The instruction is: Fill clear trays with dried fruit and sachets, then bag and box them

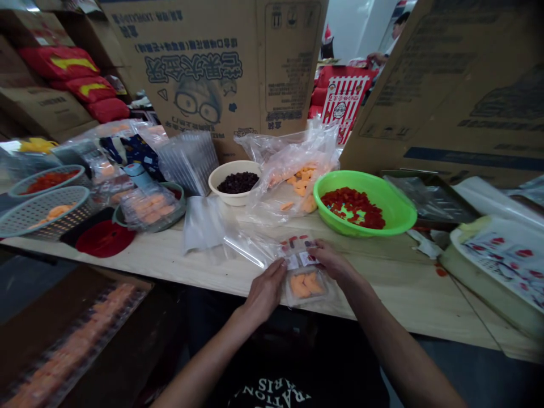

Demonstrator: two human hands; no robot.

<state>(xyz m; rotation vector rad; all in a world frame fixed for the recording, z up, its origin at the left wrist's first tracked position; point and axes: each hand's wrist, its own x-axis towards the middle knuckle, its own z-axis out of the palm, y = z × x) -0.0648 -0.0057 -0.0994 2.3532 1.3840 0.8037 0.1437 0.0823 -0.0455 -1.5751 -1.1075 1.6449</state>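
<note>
A small clear plastic packet (pixel 304 285) of orange dried pieces lies on the pale wooden table (pixel 374 283), with a red-printed label strip (pixel 296 248) at its upper end. My left hand (pixel 266 292) pinches the packet's left side. My right hand (pixel 331 262) rests over its upper edge, fingers on the label strip. A loose, flat clear plastic sheet (pixel 238 241) trails from under the packet toward the back left.
Behind the hands are a white bowl of dark berries (pixel 233 195), a plastic bag of orange pieces (pixel 293 181) and a green bowl of red pieces (pixel 365 221). Baskets stand left, cardboard boxes rise behind, and a co-worker stands far back.
</note>
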